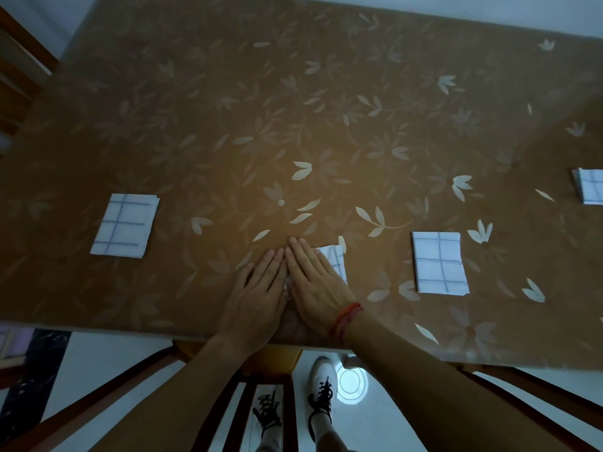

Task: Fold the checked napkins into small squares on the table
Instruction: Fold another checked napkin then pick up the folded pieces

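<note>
White blue-checked napkins; brown, apparently leaf-patterned tablecloth.

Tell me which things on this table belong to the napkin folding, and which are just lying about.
Part of the job:
- half-covered napkin, pressed flat by the left hand and the right hand
- left folded napkin
- right folded napkin
- edge napkin
- table

Just about:
- wooden chair
- shoes

Head view looks steeply down, close above the table near edge.
</note>
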A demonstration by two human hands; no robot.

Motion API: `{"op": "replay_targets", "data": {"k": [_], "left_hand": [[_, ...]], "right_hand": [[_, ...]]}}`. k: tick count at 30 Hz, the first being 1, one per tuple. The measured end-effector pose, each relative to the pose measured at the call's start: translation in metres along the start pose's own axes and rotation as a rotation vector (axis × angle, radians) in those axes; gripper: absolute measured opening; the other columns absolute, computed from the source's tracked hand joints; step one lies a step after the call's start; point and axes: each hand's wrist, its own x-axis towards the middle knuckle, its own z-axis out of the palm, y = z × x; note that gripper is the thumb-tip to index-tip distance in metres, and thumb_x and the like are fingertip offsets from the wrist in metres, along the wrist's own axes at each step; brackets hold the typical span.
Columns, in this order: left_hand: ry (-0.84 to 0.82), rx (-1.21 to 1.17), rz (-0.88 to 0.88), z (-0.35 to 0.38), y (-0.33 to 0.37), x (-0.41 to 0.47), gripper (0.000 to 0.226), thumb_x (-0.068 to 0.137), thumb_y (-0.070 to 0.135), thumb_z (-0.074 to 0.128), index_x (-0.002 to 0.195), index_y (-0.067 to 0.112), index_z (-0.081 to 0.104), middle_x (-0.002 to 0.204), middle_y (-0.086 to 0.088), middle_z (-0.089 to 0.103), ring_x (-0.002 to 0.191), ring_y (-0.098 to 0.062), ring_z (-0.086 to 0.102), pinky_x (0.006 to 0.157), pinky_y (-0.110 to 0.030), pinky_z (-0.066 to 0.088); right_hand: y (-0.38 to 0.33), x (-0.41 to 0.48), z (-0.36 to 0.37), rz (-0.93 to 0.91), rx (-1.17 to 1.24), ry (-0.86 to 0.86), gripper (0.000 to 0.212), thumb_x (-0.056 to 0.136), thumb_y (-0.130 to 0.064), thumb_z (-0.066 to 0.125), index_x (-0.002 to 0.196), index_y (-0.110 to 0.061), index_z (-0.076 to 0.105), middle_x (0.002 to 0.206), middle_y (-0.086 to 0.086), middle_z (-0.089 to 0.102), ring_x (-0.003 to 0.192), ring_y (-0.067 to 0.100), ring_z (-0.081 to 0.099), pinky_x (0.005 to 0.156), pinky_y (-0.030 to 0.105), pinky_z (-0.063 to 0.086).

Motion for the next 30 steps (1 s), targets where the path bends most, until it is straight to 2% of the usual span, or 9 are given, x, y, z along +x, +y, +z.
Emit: {"op": "replay_targets", "data": {"k": [4, 10, 15, 19, 23, 27, 30], "left_hand": [[-0.028, 0.03, -0.008, 0.002, 0.001, -0.001, 0.053, 0.102, 0.03, 0.023, 0.147, 0.004, 0.032, 0.155, -0.013, 0.03, 0.145, -0.023, 0.023, 0.113, -0.046, 0.026], [-0.047, 0.021, -0.014, 0.002, 0.0, -0.001, 0.054, 0.1, 0.029, 0.022, 0.146, 0.003, 0.034, 0.154, -0.014, 0.03, 0.145, -0.025, 0.023, 0.113, -0.047, 0.025], [-0.071, 0.005, -0.021, -0.002, 0.001, 0.0, 0.054, 0.1, 0.03, 0.024, 0.146, 0.004, 0.036, 0.155, -0.013, 0.03, 0.145, -0.024, 0.022, 0.113, -0.047, 0.026], [-0.049, -0.024, -0.037, -0.009, 0.002, 0.005, 0.053, 0.097, 0.03, 0.031, 0.142, 0.004, 0.042, 0.151, -0.013, 0.037, 0.142, -0.024, 0.029, 0.112, -0.046, 0.029], [-0.018, -0.078, -0.061, -0.014, 0.001, 0.009, 0.054, 0.089, 0.034, 0.039, 0.133, 0.007, 0.051, 0.144, -0.015, 0.046, 0.135, -0.027, 0.04, 0.107, -0.046, 0.037], [0.026, -0.141, -0.063, -0.023, 0.003, 0.015, 0.047, 0.083, 0.034, 0.045, 0.124, 0.014, 0.054, 0.129, -0.007, 0.054, 0.121, -0.024, 0.049, 0.097, -0.041, 0.042], [0.052, -0.261, -0.124, -0.028, 0.007, 0.023, 0.047, 0.075, 0.027, 0.055, 0.121, 0.019, 0.052, 0.117, 0.0, 0.052, 0.109, -0.02, 0.048, 0.092, -0.037, 0.041]], "right_hand": [[0.005, -0.002, 0.003, -0.005, -0.043, -0.038, 0.058, 0.102, -0.034, 0.025, 0.148, 0.0, 0.027, 0.156, 0.018, 0.023, 0.146, 0.029, 0.019, 0.118, 0.042, 0.016], [0.042, -0.023, -0.007, 0.055, -0.078, -0.111, 0.062, 0.103, -0.042, 0.021, 0.151, -0.002, 0.016, 0.159, 0.015, 0.012, 0.148, 0.025, 0.009, 0.12, 0.041, 0.014], [0.051, -0.032, -0.018, 0.108, -0.118, -0.144, 0.065, 0.101, -0.045, 0.016, 0.15, -0.001, 0.022, 0.158, 0.016, 0.018, 0.147, 0.027, 0.014, 0.119, 0.041, 0.015], [0.048, -0.03, -0.02, 0.124, -0.108, -0.16, 0.066, 0.101, -0.045, 0.011, 0.149, -0.001, 0.023, 0.157, 0.017, 0.021, 0.147, 0.028, 0.017, 0.118, 0.042, 0.014], [0.045, -0.029, -0.024, 0.125, -0.073, -0.174, 0.066, 0.1, -0.044, 0.016, 0.149, 0.0, 0.021, 0.157, 0.018, 0.018, 0.147, 0.028, 0.013, 0.119, 0.042, 0.011], [0.041, -0.026, -0.031, 0.121, -0.009, -0.181, 0.066, 0.101, -0.041, 0.022, 0.152, -0.003, 0.003, 0.16, 0.015, -0.001, 0.149, 0.026, -0.006, 0.118, 0.035, -0.008], [0.037, -0.021, -0.041, 0.152, 0.009, -0.19, 0.069, 0.1, -0.04, 0.029, 0.152, -0.005, 0.001, 0.161, 0.014, -0.001, 0.149, 0.026, -0.005, 0.116, 0.034, -0.011]]}}
